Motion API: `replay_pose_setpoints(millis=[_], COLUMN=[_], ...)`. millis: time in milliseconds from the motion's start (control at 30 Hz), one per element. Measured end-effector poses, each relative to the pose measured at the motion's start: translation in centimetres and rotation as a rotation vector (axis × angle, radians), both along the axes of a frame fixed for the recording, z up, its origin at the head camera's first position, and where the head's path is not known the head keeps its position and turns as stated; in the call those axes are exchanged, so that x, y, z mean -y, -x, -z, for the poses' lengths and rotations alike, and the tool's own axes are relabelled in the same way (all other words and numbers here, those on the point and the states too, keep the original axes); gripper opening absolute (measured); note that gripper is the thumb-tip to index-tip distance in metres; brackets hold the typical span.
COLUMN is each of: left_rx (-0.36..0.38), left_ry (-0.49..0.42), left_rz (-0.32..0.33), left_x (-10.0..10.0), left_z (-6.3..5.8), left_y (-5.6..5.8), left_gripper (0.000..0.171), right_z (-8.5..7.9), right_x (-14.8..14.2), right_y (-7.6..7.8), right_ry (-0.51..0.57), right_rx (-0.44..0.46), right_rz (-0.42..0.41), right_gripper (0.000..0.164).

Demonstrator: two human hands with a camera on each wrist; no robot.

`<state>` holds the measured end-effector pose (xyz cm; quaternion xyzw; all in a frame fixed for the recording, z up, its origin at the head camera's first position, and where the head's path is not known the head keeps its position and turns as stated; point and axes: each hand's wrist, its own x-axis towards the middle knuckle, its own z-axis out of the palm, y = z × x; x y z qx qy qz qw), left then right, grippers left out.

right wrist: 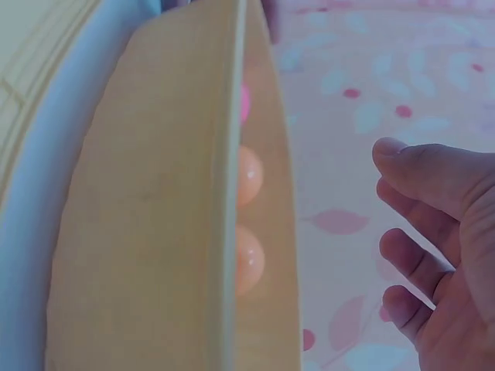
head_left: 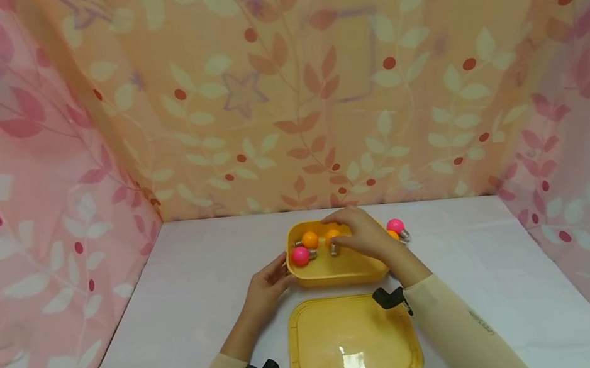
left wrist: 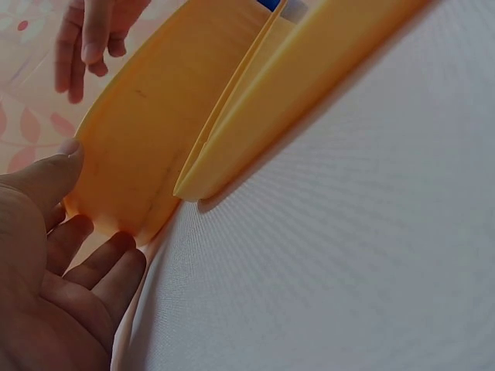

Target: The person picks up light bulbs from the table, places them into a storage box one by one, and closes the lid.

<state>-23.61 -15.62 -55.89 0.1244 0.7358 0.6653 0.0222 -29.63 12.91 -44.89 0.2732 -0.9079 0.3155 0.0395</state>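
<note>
A yellow plastic container (head_left: 338, 280) stands on the table. Inside it lie a pink bulb (head_left: 300, 256), an orange bulb (head_left: 310, 239) and another orange bulb (head_left: 331, 237), small with metal screw bases. My left hand (head_left: 266, 284) holds the container's left end, its thumb (left wrist: 66, 154) at the rim and its fingertips low on the side wall. Over the container's right part hovers my right hand (head_left: 362, 234), fingers loosely bent and apart. The right wrist view shows nothing between that hand's thumb and fingers (right wrist: 414, 255).
A flat yellow lid (head_left: 325, 345) lies in front of the container. Beyond the container's right end are a pink bulb (head_left: 395, 225) and an orange bulb (head_left: 393, 235), partly hidden. White cloth (head_left: 190, 327) covers the table, and a patterned curtain (head_left: 291, 83) hangs behind.
</note>
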Motion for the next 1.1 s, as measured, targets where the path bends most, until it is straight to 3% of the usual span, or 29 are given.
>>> replay_pose_setpoints(millis=[267, 467, 633, 800, 1100], left_rx=[-0.014, -0.001, -0.004, 0.001, -0.005], left_ry=[0.017, 0.024, 0.024, 0.021, 0.037], left_rz=[-0.033, -0.016, -0.029, -0.018, -0.023], left_x=[-0.1, -0.4, -0.3, -0.3, -0.3], left_z=[0.1, 0.1, 0.0, 0.1, 0.1], left_y=[0.2, 0.0, -0.2, -0.3, -0.1], left_gripper=[0.063, 0.063, 0.062, 0.062, 0.062], right_z=[0.1, 0.3, 0.2, -0.1, 0.6], right_x=[-0.8, -2.5, -3.5, -4.6, -7.6], right_y=[-2.3, -4.7, -5.8, -6.3, -5.1], right_ry=[0.069, 0.086, 0.106, 0.148, 0.142], right_rx=[-0.095, -0.106, -0.107, -0.160, -0.228], right_rz=[-0.019, 0.051, 0.077, 0.096, 0.174], right_gripper=[0.041, 0.044, 0.045, 0.046, 0.046])
